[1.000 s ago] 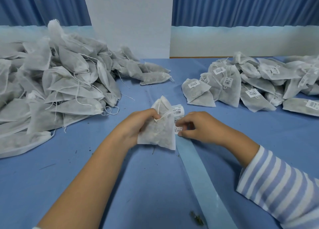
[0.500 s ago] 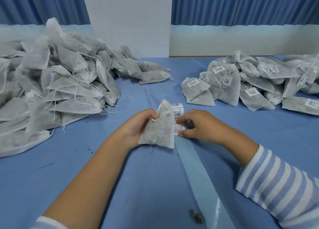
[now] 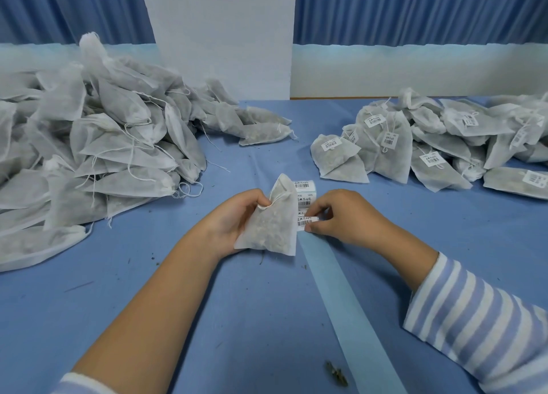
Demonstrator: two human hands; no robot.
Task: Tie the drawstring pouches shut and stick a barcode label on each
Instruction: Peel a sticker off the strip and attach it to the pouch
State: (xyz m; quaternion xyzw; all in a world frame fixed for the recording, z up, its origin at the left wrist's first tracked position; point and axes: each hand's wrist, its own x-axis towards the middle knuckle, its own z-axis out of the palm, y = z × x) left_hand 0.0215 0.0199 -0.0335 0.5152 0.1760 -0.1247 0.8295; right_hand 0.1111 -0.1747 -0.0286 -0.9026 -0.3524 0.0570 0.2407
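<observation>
My left hand (image 3: 234, 215) grips a white drawstring pouch (image 3: 271, 224) by its gathered neck, holding it upright just above the blue table (image 3: 178, 304). My right hand (image 3: 344, 215) pinches a barcode label (image 3: 307, 221) at the edge of the label strip (image 3: 305, 196), right beside the pouch. The strip's bare pale-blue backing (image 3: 341, 298) trails toward me. A big heap of unlabelled pouches (image 3: 89, 144) lies on the left. Labelled pouches (image 3: 415, 147) are piled on the right.
A white panel (image 3: 219, 37) stands at the back centre before blue curtains. Small dried crumbs (image 3: 336, 374) lie on the cloth near the front edge. Loose drawstrings hang out of the left heap.
The pouch and both hands have shifted slightly. My right thumb and fingers now pinch the label at the strip's edge.
</observation>
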